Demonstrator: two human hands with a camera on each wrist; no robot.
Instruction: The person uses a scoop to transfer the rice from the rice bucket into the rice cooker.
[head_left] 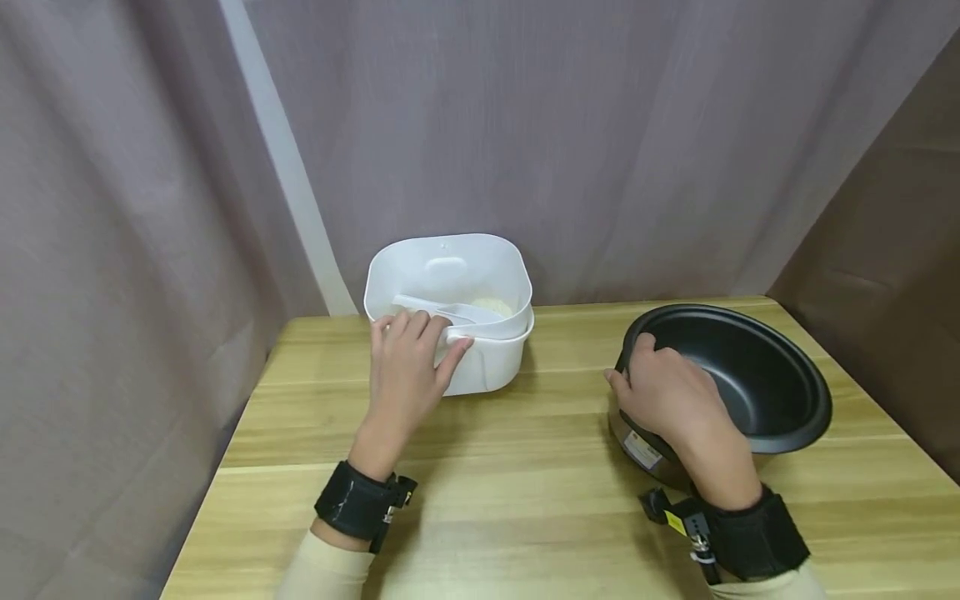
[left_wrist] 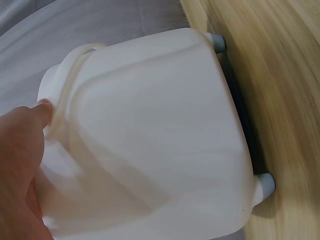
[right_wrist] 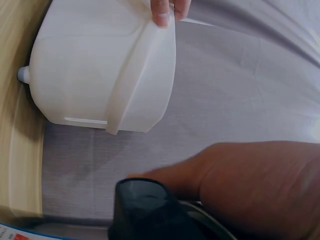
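Note:
A white plastic container [head_left: 487, 367] stands at the back of the wooden table [head_left: 525, 483] with its lid [head_left: 450, 267] raised. Inside lie a white scoop [head_left: 450, 311] and some pale rice [head_left: 491, 307]. My left hand [head_left: 408, 367] grips the container's front rim, fingers curled over it and thumb against the side. In the left wrist view the thumb [left_wrist: 30, 130] presses on the lip of the container [left_wrist: 160, 140]. To the right, my right hand [head_left: 667, 396] holds the left rim of a black inner pot [head_left: 757, 375], fingers inside and thumb outside. The right wrist view shows the pot rim [right_wrist: 142, 205] and the container [right_wrist: 90, 65].
Grey curtains [head_left: 600, 125] hang close behind the table, and a brown one [head_left: 900, 250] on the right. The table's left edge [head_left: 225, 442] lies just left of my left arm. Bare wood lies between the container and the pot. A label [head_left: 643, 450] is on the pot's outer wall.

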